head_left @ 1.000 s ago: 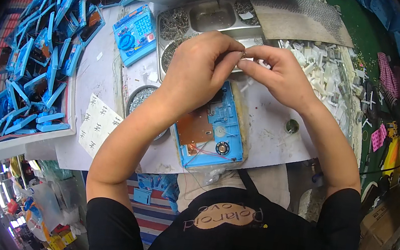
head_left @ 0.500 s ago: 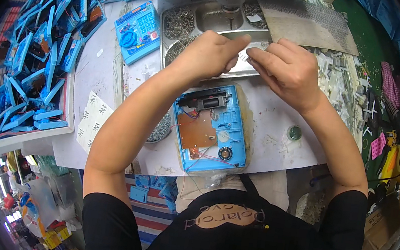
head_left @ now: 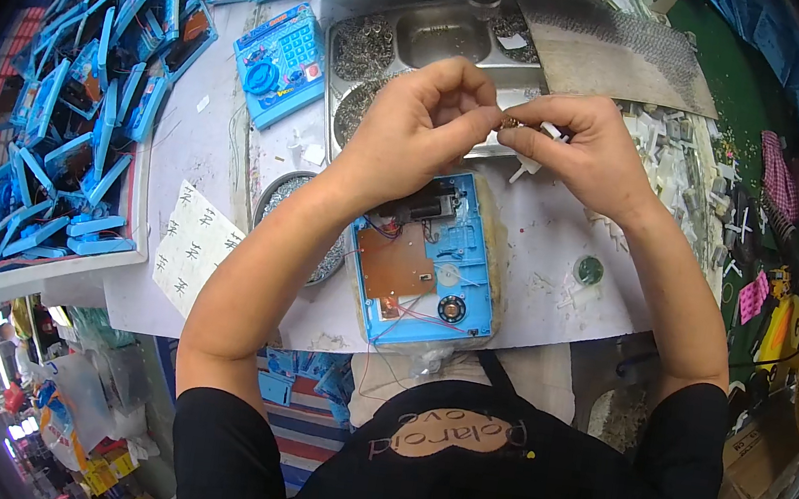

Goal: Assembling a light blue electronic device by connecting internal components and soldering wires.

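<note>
We're pinching a tiny part btwn both hands, raised above the table: left hand is curling thumb & forefinger onto one end, right hand is gripping the other end, w/ small white plastic bits sticking out under its fingers. The part's mostly hidden, can't tell exactly what it is; it looks brownish, v. light, prob. stiff & easy to drop, so we're judging fingertip grip at the ends is the way, no squeezing hard. Right below the hands, an opened blue toy case is lying face down w/ brown circuit board, thin wires & small round speaker showing — fragile stuff. Behind, a metal tray is holding screws; left, a finished blue toy & a pile of blue cases.
</note>
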### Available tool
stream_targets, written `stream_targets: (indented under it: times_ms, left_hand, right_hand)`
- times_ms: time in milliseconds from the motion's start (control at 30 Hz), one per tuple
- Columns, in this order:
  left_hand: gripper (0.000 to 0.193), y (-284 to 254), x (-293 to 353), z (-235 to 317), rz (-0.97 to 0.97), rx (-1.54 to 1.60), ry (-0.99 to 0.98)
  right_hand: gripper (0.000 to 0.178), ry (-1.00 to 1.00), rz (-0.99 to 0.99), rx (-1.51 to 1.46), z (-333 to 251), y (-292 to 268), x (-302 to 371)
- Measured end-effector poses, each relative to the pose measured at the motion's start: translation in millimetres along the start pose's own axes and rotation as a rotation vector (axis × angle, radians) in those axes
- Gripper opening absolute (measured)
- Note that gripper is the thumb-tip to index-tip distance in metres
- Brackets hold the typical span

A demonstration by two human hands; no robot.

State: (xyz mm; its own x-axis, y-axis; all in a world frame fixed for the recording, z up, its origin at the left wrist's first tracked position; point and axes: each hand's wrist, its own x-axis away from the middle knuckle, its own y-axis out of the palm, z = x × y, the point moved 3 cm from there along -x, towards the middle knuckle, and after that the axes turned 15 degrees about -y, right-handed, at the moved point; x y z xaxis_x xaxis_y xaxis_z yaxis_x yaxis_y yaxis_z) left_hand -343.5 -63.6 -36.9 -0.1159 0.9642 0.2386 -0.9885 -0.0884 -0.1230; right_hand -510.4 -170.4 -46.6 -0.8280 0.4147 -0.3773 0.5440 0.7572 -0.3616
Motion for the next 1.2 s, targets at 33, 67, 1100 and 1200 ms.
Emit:
stream_targets:
  times_ms: [33,67,1100,1200]
  left_hand:
    - [0.013,0,-1,-3,-0.026,0.007,-0.040]
    - [0.014,-1,-2,-4,-0.005,0.003,-0.056]
    - [0.030,-3,-2,-3,0.478,-0.680,0.268]
    - [0.038,-10,-8,-5,0.440,-0.610,0.078]
  right_hand:
    - [0.017,-0.083,0.009,0.114,-3,0,-1]
    - [0.016,-0.167,0.018,0.228,-6,0,-2]
    - [0.016,-0.302,-0.005,0.457,-10,8,-15]
    - [0.014,-0.634,0.046,0.812,-18,16,-12]
